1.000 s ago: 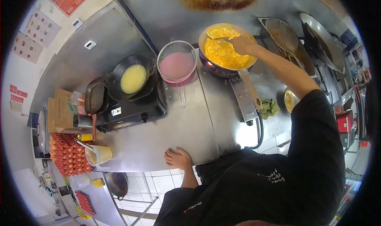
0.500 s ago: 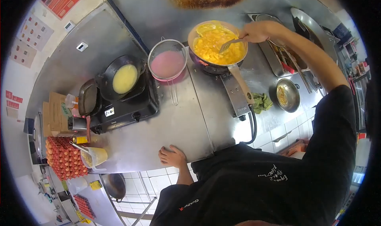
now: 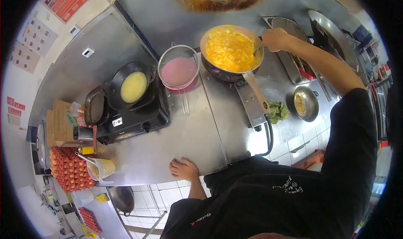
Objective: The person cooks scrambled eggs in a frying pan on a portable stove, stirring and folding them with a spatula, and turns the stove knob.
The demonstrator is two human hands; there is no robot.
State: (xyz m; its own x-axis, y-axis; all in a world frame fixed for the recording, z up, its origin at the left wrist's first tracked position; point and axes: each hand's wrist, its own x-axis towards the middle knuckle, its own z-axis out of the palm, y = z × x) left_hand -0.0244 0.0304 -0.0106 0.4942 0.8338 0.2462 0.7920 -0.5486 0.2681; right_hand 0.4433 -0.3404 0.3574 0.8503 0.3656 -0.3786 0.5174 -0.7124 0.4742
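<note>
Scrambled egg, bright yellow, fills the large pan [image 3: 249,75] on the right-hand burner [image 3: 248,104]. At the pan's right rim my right hand [image 3: 275,39] is closed around a spatula [image 3: 257,47], whose blade dips against the inner wall beside the egg [image 3: 230,50]. My left hand [image 3: 184,169] rests on the front edge of the steel counter [image 3: 184,142], fingers spread and holding nothing. The pan's handle points down toward my body.
Left of the pan, a strainer [image 3: 179,67] sits over a pink bowl. A black wok [image 3: 130,86] with pale yellow liquid stands on a black stove [image 3: 145,123]. Egg trays [image 3: 70,169] and a jug [image 3: 104,168] are far left; a small metal bowl [image 3: 310,107] lies right.
My right hand has shifted from over the egg to the pan's right side, and the spatula now stands at the rim. The egg looks more broken up. My left hand stays on the counter.
</note>
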